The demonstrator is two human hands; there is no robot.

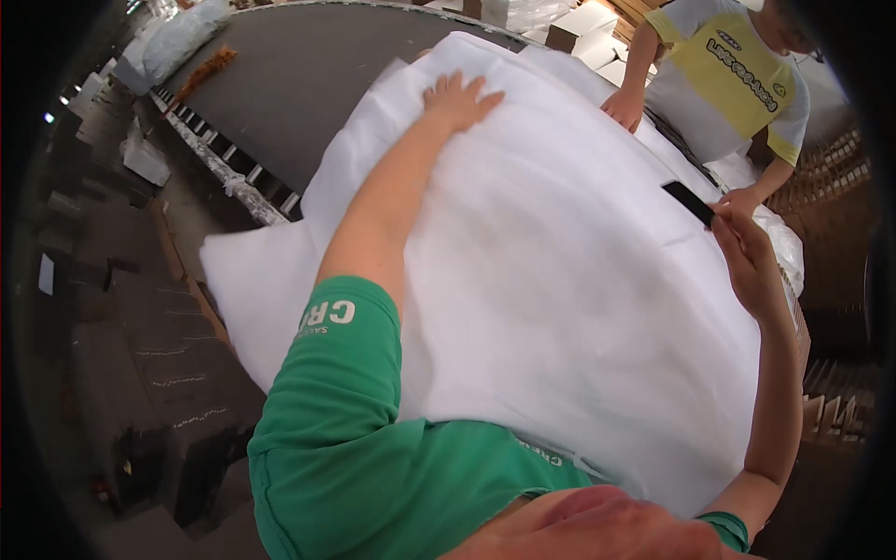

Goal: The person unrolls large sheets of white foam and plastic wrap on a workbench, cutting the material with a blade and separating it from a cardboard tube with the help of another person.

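Observation:
A large white sheet [560, 271] of soft material lies spread over the table before me, with slight creases. My left hand [460, 101] rests flat on its far part, fingers spread and nothing held. At the right edge of the sheet, my right hand [749, 257] is closed on a flat black strip [688, 203], which points left over the sheet. Whether the strip is a blade or a tool, I cannot tell. A co-worker's hand [740, 200] is just beyond my right hand, and their other hand [623, 108] touches the sheet's far edge.
The co-worker [723, 79], in a yellow and white shirt, stands at the far right. A grey-brown table surface [308, 84] extends to the far left, with clear plastic wrapping [182, 42] and an orange-brown tuft [207, 73] at its edge. Stacked dark panels [173, 373] stand left; cartons [593, 37] lie behind.

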